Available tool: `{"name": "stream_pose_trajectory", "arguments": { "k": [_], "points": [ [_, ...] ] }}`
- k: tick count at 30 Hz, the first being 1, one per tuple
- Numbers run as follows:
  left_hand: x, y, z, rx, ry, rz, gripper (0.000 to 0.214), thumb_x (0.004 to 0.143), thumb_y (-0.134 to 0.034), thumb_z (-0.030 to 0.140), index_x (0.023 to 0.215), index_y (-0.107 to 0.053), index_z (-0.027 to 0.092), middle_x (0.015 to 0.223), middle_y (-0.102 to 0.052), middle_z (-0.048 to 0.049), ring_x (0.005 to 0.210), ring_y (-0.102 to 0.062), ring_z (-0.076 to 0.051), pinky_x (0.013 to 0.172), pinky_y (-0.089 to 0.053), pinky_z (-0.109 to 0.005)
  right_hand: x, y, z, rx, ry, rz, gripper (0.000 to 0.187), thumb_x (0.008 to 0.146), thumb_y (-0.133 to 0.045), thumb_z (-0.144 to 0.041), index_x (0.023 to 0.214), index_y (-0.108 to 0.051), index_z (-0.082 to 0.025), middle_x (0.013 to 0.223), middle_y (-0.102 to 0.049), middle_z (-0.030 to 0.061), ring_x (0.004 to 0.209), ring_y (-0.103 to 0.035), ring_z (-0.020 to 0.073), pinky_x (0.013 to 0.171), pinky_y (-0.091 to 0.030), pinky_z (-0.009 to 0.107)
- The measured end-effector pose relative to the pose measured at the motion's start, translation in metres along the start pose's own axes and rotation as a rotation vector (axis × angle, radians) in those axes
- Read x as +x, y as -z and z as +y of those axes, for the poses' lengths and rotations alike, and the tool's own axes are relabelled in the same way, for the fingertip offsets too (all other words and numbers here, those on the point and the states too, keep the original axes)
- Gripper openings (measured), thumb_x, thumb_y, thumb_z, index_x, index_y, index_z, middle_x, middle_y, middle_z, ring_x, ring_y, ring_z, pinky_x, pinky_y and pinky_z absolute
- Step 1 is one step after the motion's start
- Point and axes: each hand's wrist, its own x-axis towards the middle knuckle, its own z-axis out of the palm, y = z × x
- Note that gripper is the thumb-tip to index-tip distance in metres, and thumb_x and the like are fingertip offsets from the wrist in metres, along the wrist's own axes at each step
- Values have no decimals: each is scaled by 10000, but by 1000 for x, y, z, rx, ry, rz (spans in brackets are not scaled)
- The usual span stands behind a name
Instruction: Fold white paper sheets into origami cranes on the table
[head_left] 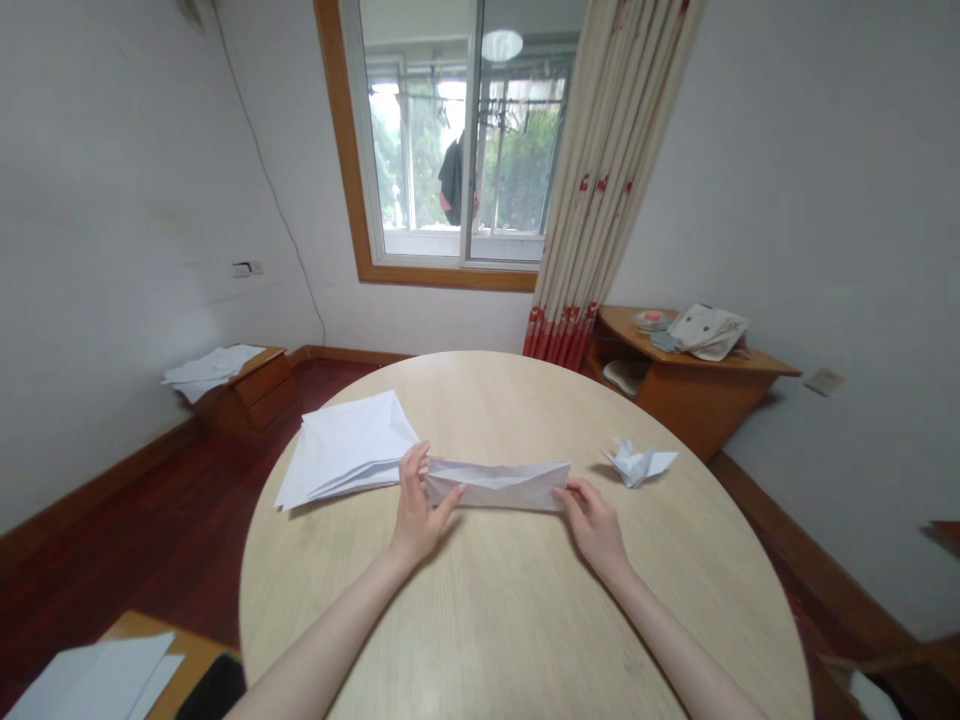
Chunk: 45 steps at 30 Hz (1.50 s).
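White folded paper [496, 483] between both hands [417, 505] [594, 522]

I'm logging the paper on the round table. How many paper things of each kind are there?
Stack of flat sheets: 1
Long folded piece, held by left hand and right hand: 1
Small folded figure: 1
Total: 3
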Motion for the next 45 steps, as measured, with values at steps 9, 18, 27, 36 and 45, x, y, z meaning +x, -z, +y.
{"name": "stream_pose_trajectory", "arguments": {
  "k": [9,18,27,36,45],
  "points": [
    [4,3,19,284,-227,-49,316,828,-639,306,1103,-517,209,1281,-355,-131,1190,-439,-284,934,-450,-429,0,-2,-3,-51,40,-59,339,884,-461,-506,776,-586,-210,759,-662,70,747,-613,243,692,-475,360],
    [8,7,24,265,-158,-123,201,827,-635,330,911,-526,184,1223,-416,-142,1159,-456,-280,941,-435,-419,-2,-1,-4,-89,34,-82,313,892,-458,-481,791,-583,-212,771,-655,71,762,-602,243,727,-462,370],
    [34,25,45,456,-234,-535,136,816,-653,356,781,-670,225,1189,-606,-66,1067,-550,-261,1046,-275,-514,-1,2,-9,-65,29,-143,273,888,-475,-438,800,-596,-210,776,-673,59,746,-620,227,691,-480,342],
    [58,26,69,473,-182,-834,274,691,-736,280,962,-700,275,1178,-636,-53,1048,-564,-272,1054,-232,-490,-3,4,-14,-47,34,-166,260,888,-478,-420,779,-592,-213,768,-668,64,746,-619,232,678,-483,346],
    [68,21,66,536,-147,-880,482,609,-759,314,1071,-633,258,986,-664,-76,997,-566,-315,1002,-260,-504,-6,6,-20,-36,114,-159,208,893,-475,-363,780,-587,-229,752,-652,60,751,-605,238,697,-474,362]
  ]
}}
